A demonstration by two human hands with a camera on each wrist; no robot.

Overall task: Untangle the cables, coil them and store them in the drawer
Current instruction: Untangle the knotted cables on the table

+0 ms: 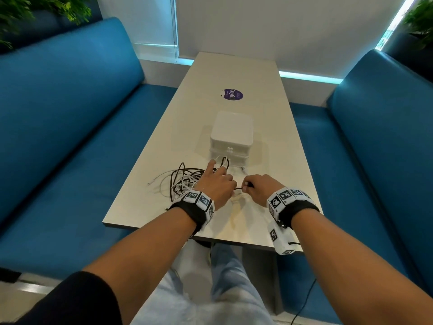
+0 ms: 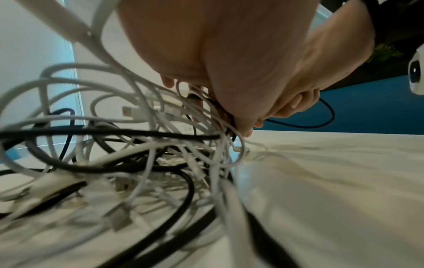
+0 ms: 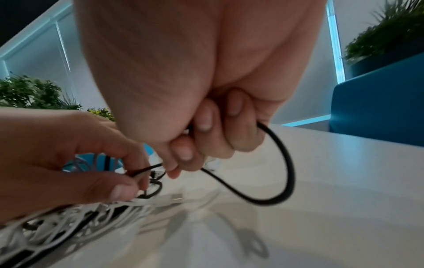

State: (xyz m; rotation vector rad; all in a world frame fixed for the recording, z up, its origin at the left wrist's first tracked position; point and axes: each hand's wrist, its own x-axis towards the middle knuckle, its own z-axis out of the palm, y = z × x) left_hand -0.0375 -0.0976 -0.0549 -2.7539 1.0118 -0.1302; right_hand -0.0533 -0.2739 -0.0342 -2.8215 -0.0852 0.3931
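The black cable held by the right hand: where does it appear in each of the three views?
Head: black cable, a short piece at centre between both hands.
Left wrist: a loop at right, before the blue sofa.
Right wrist: a big loop right of centre, under the right hand.
Shared landmark: the cable tangle by the left hand.
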